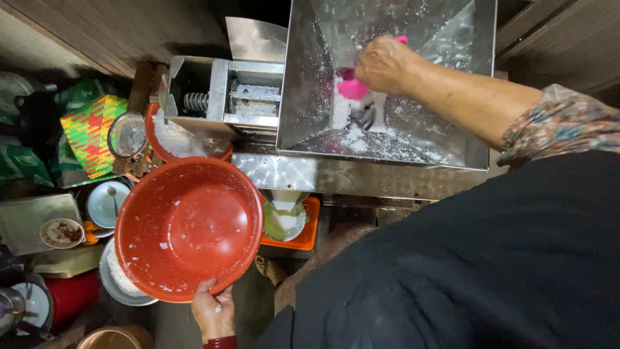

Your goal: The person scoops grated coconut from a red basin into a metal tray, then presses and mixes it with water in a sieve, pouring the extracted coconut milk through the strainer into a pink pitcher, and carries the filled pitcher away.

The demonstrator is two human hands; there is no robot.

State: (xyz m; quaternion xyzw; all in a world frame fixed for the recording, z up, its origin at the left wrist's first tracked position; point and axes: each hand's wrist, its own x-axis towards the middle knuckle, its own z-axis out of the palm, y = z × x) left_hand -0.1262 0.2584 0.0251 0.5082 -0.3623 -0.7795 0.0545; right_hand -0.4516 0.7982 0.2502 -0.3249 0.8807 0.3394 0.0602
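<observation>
Left hand (213, 315) grips red basin (188, 227), flour-speckled; right hand (385, 63) clenches pink scoop (353, 89).

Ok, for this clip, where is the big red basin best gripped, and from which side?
Take the red basin by its rolled rim, from the near side, where the left hand already pinches it. It is tilted with its flour-dusted inside facing up; the far edge crowds the metal grinder and a second red bowl.
</observation>
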